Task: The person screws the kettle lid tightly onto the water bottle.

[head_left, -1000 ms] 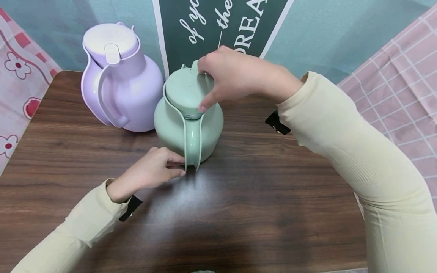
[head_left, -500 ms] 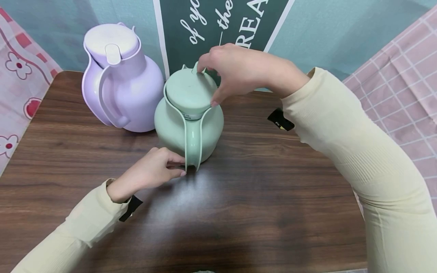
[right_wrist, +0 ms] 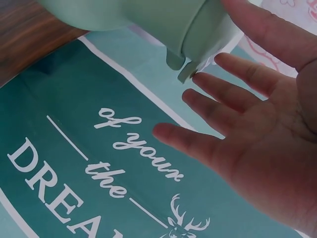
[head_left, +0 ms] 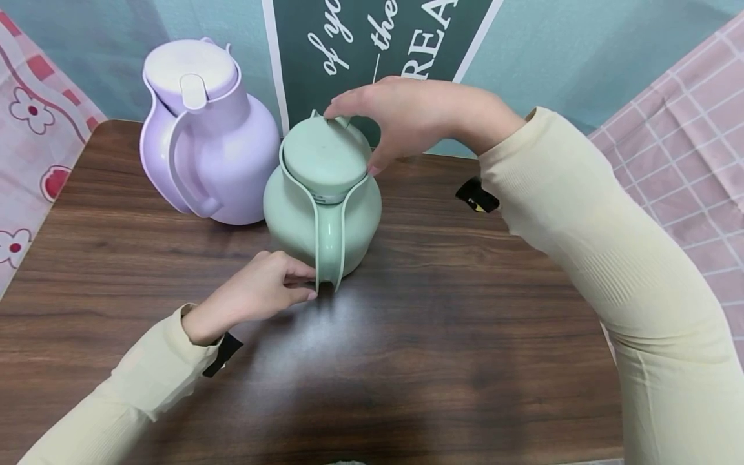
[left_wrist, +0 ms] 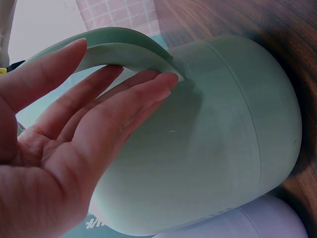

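A green vacuum jug (head_left: 322, 213) stands upright on the wooden table, its round lid (head_left: 325, 152) seated in the neck. My left hand (head_left: 256, 290) holds the jug's handle (head_left: 329, 248) near its lower end. In the left wrist view, the thumb lies over the outside of the handle (left_wrist: 124, 52) and the fingertips are at its inner side. My right hand (head_left: 401, 119) arches over the lid's right side. Its fingers (right_wrist: 218, 109) look mostly straight and spread in the right wrist view, beside a small tab (right_wrist: 187, 72) at the lid; contact there is hard to tell.
A lilac jug (head_left: 232, 148) stands close on the left, nearly touching the green one. Behind both hangs a blue cloth (head_left: 552, 64) with a dark green lettered panel (head_left: 325, 71). Pink patterned cloths (head_left: 697, 116) border the sides. Brown wood tabletop (head_left: 442, 336) extends right and in front.
My right hand has eased off the lid: the thumb slid right to its edge, and the fingers straightened and spread. The left hand and both jugs stay put.
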Tool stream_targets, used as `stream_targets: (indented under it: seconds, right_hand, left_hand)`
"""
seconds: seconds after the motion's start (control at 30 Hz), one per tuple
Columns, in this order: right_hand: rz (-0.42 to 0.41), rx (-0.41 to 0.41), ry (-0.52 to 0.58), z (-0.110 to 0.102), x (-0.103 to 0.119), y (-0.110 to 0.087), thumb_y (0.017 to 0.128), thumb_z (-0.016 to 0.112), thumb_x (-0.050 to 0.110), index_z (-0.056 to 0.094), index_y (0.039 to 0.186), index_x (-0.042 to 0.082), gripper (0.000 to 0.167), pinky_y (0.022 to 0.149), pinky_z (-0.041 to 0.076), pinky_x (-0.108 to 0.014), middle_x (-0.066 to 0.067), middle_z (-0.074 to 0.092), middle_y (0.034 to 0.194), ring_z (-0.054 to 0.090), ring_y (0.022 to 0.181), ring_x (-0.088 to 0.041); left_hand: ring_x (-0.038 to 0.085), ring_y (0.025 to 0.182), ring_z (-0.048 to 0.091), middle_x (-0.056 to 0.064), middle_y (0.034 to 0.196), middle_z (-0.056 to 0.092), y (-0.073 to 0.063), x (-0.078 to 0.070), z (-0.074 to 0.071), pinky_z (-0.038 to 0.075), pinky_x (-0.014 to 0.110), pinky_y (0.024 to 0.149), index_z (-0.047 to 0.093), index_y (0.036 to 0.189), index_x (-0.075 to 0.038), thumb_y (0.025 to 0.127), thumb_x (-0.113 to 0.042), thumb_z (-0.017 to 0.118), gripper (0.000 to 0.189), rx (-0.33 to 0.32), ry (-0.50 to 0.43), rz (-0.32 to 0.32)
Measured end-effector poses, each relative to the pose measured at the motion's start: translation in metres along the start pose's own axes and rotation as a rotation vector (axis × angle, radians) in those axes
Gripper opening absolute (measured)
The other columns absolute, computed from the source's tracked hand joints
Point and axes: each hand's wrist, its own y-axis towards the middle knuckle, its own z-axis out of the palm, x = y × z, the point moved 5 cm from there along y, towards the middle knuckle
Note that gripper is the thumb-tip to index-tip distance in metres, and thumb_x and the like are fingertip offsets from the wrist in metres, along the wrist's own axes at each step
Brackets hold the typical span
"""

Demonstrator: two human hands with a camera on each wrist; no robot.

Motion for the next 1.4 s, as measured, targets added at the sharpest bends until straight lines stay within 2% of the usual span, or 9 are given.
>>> stream_targets:
  seconds: [0.23,0.37,0.57,0.67,0.77,0.9,1.0,1.13,1.4]
  right_hand:
    - [-0.005,0.028,-0.016,-0.0004,-0.0041,0.0036,0.077,0.069,0.01,0.029,0.142,0.014,0.077,0.101,0.025,-0.043,-0.003,0.017,0.15,0.024,0.132,-0.028]
    - [-0.013,0.039,-0.01,-0.0007,-0.0051,0.0048,0.077,0.068,0.008,0.028,0.143,0.014,0.077,0.099,0.027,-0.041,-0.002,0.017,0.15,0.027,0.13,-0.026]
    - [0.002,0.033,0.025,-0.0011,-0.0058,0.0028,0.078,0.067,0.007,0.028,0.143,0.015,0.076,0.089,0.037,-0.035,-0.004,0.032,0.142,0.048,0.105,-0.024]
    - [0.007,0.013,0.031,-0.002,-0.006,0.0011,0.079,0.066,0.006,0.032,0.14,0.012,0.071,0.085,0.039,-0.033,-0.006,0.037,0.138,0.047,0.102,-0.024]
    - [0.027,-0.003,0.046,-0.0018,-0.0069,0.0004,0.079,0.065,0.005,0.036,0.138,0.01,0.066,0.078,0.043,-0.032,-0.007,0.038,0.135,0.057,0.088,-0.023]
    - [0.026,-0.029,0.047,-0.0018,-0.0086,0.0003,0.079,0.066,0.007,0.04,0.136,0.007,0.063,0.082,0.042,-0.033,-0.009,0.04,0.133,0.058,0.086,-0.022]
    - [0.003,-0.055,0.023,-0.0025,-0.0096,0.0003,0.078,0.068,0.01,0.044,0.132,0.003,0.06,0.091,0.036,-0.037,-0.01,0.044,0.13,0.047,0.106,-0.024]
    - [-0.031,-0.096,-0.003,-0.0038,-0.0088,0.0006,0.075,0.07,0.011,0.052,0.123,0.001,0.052,0.091,0.035,-0.039,-0.011,0.052,0.118,0.045,0.107,-0.026]
    - [0.006,-0.117,-0.01,-0.002,-0.0068,-0.0002,0.072,0.075,0.02,0.061,0.101,0.002,0.036,0.069,0.034,-0.033,-0.009,0.05,0.08,0.044,0.077,-0.021]
  left_hand:
    - [0.007,0.063,0.052,-0.001,0.085,0.068,-0.0003,0.0002,0.0001,0.045,0.029,0.065,0.071,0.097,-0.006,0.079,-0.007,0.067,0.018,-0.001,0.001,-0.001]
    - [0.007,0.061,0.051,-0.001,0.084,0.068,-0.0005,0.0002,0.0,0.044,0.028,0.063,0.071,0.096,-0.006,0.079,-0.007,0.067,0.018,0.001,-0.008,-0.001]
    - [0.007,0.063,0.051,-0.003,0.084,0.068,-0.0002,0.0001,-0.0002,0.044,0.029,0.064,0.071,0.096,-0.006,0.079,-0.007,0.067,0.018,0.0,-0.007,-0.001]
    - [0.007,0.063,0.051,-0.003,0.082,0.067,-0.0002,0.0002,-0.0005,0.044,0.029,0.064,0.071,0.096,-0.006,0.079,-0.008,0.067,0.018,0.001,-0.006,-0.005]
    - [0.007,0.062,0.051,-0.004,0.08,0.067,-0.0001,0.0001,-0.0006,0.044,0.029,0.063,0.071,0.096,-0.006,0.079,-0.008,0.067,0.018,0.003,-0.009,-0.009]
    - [0.007,0.064,0.052,-0.003,0.082,0.068,0.0004,-0.0001,-0.0011,0.045,0.029,0.065,0.071,0.096,-0.006,0.079,-0.008,0.067,0.018,-0.001,-0.003,0.001]
    - [0.007,0.064,0.053,-0.003,0.082,0.068,0.0006,-0.0004,-0.0017,0.045,0.029,0.065,0.071,0.095,-0.006,0.079,-0.008,0.067,0.017,-0.007,0.003,0.012]
    - [0.007,0.063,0.052,-0.005,0.079,0.067,0.0009,0.0001,-0.0018,0.045,0.029,0.064,0.072,0.095,-0.007,0.079,-0.009,0.068,0.016,-0.005,0.002,0.008]
    - [0.007,0.064,0.052,-0.003,0.081,0.068,0.0003,0.0007,-0.0015,0.045,0.029,0.064,0.072,0.094,-0.007,0.079,-0.008,0.068,0.016,0.0,0.0,0.003]
